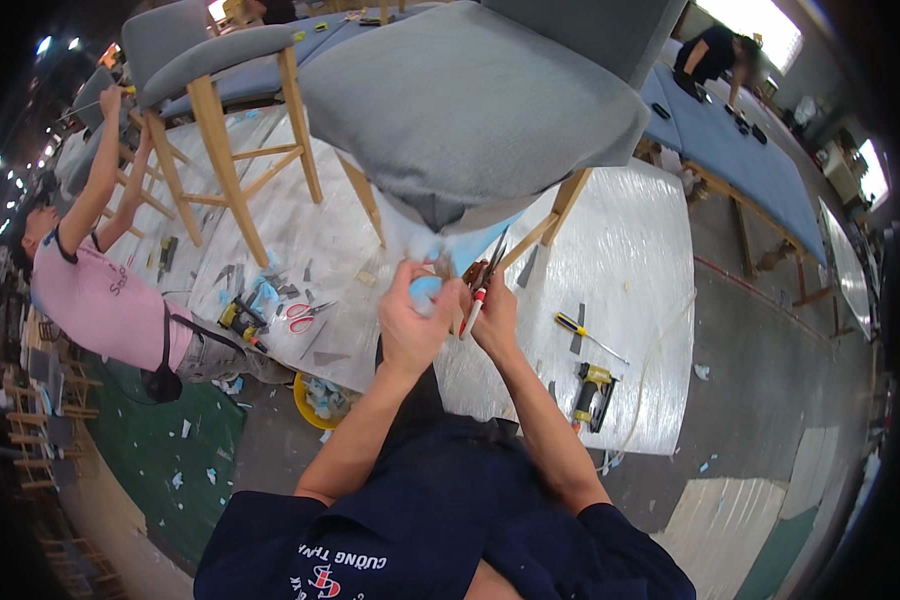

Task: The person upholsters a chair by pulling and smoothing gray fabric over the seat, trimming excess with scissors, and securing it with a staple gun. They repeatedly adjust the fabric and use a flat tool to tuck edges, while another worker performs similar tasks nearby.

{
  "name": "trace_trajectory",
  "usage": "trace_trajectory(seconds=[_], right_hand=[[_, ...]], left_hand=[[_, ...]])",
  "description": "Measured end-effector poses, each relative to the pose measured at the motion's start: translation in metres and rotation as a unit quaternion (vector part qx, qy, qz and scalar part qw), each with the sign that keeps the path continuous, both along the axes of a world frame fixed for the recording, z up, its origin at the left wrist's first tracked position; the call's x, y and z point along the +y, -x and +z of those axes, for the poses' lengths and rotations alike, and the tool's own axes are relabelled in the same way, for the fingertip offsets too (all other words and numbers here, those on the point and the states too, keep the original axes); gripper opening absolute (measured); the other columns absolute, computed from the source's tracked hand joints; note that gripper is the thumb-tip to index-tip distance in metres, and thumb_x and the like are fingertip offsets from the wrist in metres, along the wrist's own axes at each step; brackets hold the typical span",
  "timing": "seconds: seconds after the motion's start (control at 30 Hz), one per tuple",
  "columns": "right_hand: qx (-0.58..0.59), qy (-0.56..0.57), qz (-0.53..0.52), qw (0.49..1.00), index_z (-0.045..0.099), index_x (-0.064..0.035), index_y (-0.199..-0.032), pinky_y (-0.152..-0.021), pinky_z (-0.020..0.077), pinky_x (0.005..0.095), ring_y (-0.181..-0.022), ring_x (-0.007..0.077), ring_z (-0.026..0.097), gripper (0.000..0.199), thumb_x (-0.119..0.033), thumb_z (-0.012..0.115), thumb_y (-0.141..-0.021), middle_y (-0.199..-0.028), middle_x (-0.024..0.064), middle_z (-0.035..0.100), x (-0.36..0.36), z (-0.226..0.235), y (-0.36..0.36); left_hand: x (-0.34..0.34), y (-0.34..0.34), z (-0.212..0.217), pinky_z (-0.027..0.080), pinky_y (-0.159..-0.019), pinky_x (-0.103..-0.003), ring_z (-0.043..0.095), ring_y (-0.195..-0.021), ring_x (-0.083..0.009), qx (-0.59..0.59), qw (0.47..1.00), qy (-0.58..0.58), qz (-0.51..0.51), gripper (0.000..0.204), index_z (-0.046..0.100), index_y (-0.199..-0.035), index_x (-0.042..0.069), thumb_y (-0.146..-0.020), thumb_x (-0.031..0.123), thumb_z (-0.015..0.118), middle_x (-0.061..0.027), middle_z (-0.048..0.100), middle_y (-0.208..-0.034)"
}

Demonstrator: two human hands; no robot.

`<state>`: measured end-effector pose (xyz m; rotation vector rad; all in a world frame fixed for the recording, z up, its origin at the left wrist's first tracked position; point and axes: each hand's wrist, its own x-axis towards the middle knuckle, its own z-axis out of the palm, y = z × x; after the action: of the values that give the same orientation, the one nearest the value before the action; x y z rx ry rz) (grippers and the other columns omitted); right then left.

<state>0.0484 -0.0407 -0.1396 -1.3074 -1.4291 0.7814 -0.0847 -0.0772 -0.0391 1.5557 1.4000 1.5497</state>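
Observation:
A grey upholstered chair [470, 100] with wooden legs stands on the worktable in front of me, its padded seat toward me. White and light blue lining [490, 240] hangs below the front edge of the seat. My left hand [412, 325] is closed in a pinch on a light blue scrap [425, 290] just under that edge; motion smears part of it. Close beside it, my right hand [497, 318] grips scissors [479, 298] with red and white handles, blades pointing up toward the lining. Fingers partly cover the handles.
On the wrapped worktable [630, 230] lie a screwdriver [590, 337], a staple gun [592, 395] with a hose, red scissors [305, 316], another staple gun [238, 322] and scraps. A yellow bucket [315, 405] stands below. A co-worker [110, 290] works at left beside another chair [220, 110].

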Motion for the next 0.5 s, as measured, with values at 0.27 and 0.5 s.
trace_trajectory(seconds=[0.27, 0.5], right_hand=[[0.026, 0.006, 0.109, 0.994, 0.058, -0.0024, -0.111, -0.077, 0.0525, 0.0420, -0.082, 0.0333, 0.065, 0.043, -0.037, 0.075, -0.093, -0.093, 0.0170, 0.065, -0.001, -0.008, -0.052], [-0.028, -0.013, 0.287, 0.958, 0.060, -0.0015, -0.107, -0.078, 0.0501, 0.0479, -0.087, 0.0433, 0.063, 0.046, -0.043, 0.074, -0.091, -0.096, 0.0192, 0.061, 0.024, 0.010, -0.075]], left_hand=[[0.009, -0.016, 0.017, 0.052, -0.063, -0.032, 0.066, -0.066, -0.0159, 0.117, 0.991, -0.023, 0.056, 0.028, 0.074, -0.100, -0.004, -0.089, 0.019, 0.085, -0.0111, 0.072, -0.075], [0.016, -0.017, 0.009, 0.055, -0.069, -0.036, 0.075, -0.075, -0.0310, 0.178, 0.976, -0.044, 0.115, 0.021, 0.075, -0.093, -0.004, -0.088, 0.014, 0.084, -0.0193, 0.075, -0.085]])
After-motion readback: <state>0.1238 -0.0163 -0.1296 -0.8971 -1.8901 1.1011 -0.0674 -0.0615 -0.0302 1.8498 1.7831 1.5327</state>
